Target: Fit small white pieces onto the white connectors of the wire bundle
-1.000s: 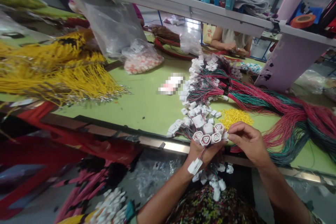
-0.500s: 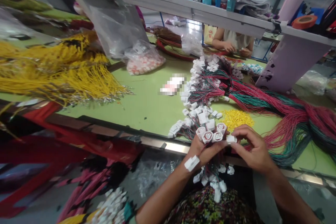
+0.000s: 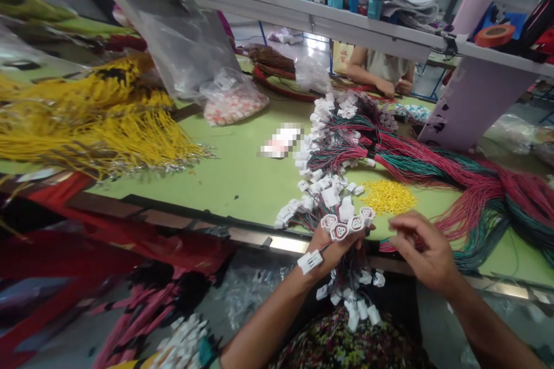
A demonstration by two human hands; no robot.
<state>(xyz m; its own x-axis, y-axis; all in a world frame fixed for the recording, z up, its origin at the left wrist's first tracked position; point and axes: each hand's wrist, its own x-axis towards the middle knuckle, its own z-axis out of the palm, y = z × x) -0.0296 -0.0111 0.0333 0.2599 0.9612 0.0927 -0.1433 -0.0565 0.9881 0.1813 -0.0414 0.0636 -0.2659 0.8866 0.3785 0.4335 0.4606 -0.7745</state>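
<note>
My left hand (image 3: 331, 247) is closed round a bunch of white three-hole connectors (image 3: 347, 222) held upright at the near table edge. Their red and green wires hang below the hand with more white plugs (image 3: 355, 311). My right hand (image 3: 424, 251) is a short way to the right of the bunch and not touching it. Its fingers are curled with thumb and fingertips close together, and whatever is between them is too small to see. A little heap of tiny yellow parts (image 3: 388, 196) lies on the green table (image 3: 242, 179) just beyond both hands.
Long red and green wire harnesses (image 3: 437, 170) with white connectors sprawl across the right. A mass of yellow wires (image 3: 108, 121) fills the left, beside a clear bag of pink-white parts (image 3: 234, 105). Another person's hands (image 3: 389, 86) work opposite, under a shelf (image 3: 329, 20).
My right hand has drawn back to the right, away from the connectors it was touching. My left hand keeps the bunch, slightly lower.
</note>
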